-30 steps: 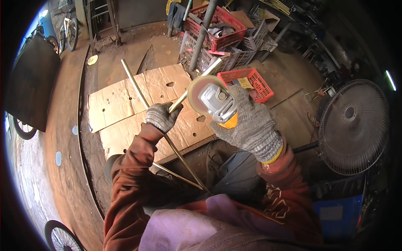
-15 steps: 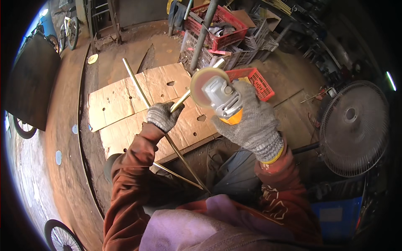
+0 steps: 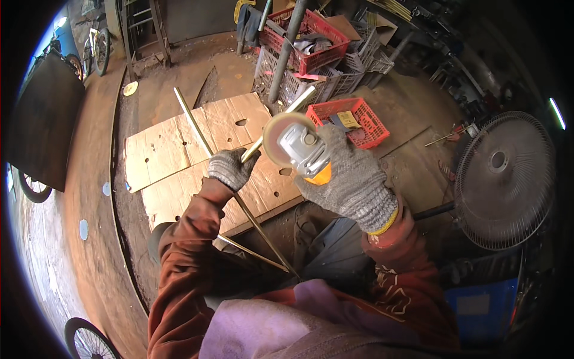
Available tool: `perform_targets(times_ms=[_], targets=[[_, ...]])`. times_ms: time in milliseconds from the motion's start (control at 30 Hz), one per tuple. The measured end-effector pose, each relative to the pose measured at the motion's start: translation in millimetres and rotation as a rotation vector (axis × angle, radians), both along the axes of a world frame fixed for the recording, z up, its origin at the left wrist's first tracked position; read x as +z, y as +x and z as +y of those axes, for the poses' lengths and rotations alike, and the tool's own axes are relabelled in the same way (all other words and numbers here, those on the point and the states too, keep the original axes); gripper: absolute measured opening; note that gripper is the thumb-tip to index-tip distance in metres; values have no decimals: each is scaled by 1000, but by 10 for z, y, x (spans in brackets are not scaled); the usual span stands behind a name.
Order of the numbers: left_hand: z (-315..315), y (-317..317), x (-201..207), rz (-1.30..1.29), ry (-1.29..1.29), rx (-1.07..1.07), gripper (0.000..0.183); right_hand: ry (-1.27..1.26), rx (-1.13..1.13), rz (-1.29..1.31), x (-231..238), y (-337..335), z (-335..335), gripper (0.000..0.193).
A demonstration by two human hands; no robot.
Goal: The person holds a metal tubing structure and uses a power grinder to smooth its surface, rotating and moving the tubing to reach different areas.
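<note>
My left hand (image 3: 230,169), in a grey knit glove, is closed round a slanting pale metal tube (image 3: 301,100) where it passes a longer metal tube (image 3: 193,121). How the two tubes join is hidden by the glove. My right hand (image 3: 350,179), gloved with a yellow cuff edge, grips an angle grinder (image 3: 304,146) with a silver head and an orange body. The grinder's round disc (image 3: 275,133) looks blurred and overlaps the slanting tube, just right of my left hand. Whether disc and tube touch, I cannot tell.
Cardboard (image 3: 170,140) with holes lies beneath the tubes. A small red basket (image 3: 373,128) sits beyond the grinder, and stacked crates (image 3: 335,54) stand behind by a metal post (image 3: 286,57). A large fan (image 3: 505,179) is at the right; a dark panel (image 3: 45,119) leans at the left.
The grinder and my right hand have shifted left and slightly down, uncovering more of the red basket. My left hand keeps its hold on the tube.
</note>
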State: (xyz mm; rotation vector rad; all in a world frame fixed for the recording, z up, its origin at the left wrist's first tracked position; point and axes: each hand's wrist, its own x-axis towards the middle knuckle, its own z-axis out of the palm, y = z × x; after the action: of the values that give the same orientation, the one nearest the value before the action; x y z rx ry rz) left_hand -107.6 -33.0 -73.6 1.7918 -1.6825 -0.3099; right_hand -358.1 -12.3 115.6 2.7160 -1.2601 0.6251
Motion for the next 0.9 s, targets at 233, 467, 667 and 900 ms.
perform_targets(times_ms=[233, 467, 667, 900], targets=[[-35, -55, 35, -12, -17, -14, 43, 24, -1, -84, 23, -48, -95, 89], [-29, -16, -29, 3, -26, -20, 46, 15, 64, 32, -71, 50, -25, 88], [-24, -46, 49, -15, 25, -3, 47, 1, -14, -88, 43, 17, -118, 87], [43, 24, -3, 16, -37, 2, 44, 38, 68, -32, -76, 70, 73, 82]])
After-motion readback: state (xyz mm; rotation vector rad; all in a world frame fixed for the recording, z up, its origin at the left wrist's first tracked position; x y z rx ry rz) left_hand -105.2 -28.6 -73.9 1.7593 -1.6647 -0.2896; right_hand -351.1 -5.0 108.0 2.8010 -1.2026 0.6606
